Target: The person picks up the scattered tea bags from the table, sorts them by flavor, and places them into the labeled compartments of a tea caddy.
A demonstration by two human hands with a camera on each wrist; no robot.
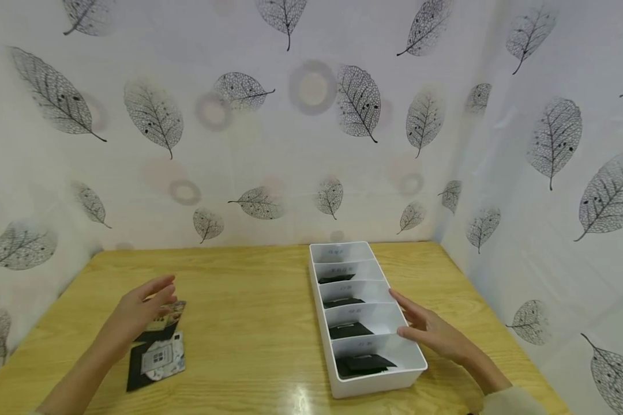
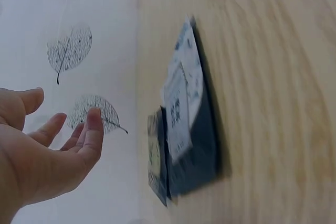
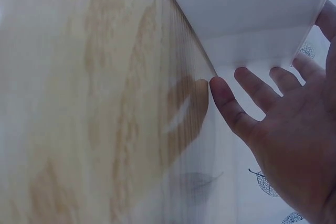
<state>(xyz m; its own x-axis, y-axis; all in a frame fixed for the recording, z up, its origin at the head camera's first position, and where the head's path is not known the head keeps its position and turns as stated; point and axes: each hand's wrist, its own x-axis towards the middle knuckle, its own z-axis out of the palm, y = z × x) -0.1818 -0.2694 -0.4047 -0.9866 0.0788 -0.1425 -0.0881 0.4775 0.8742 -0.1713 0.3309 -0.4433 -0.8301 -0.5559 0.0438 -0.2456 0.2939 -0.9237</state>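
On the left of the table, a dark flat packet (image 1: 160, 357) with a pale label and patterned end lies in front of a second dark packet (image 1: 173, 314). Over the rear one hovers my left hand (image 1: 141, 308), fingers loosely bent and holding nothing. The left wrist view shows this hand (image 2: 63, 156) apart from both packets. To the right stands a long white divided box (image 1: 374, 385). My right hand (image 1: 436, 335) touches its right side, thumb at the rim. In the right wrist view, extended fingertips (image 3: 223, 90) rest against the box wall.
Black packets (image 1: 363, 364) lie in several of the box's compartments, and the dividers carry small handwritten marks. The wooden table (image 1: 249, 323) meets a leaf-printed curtain (image 1: 270, 144) at the back and right.
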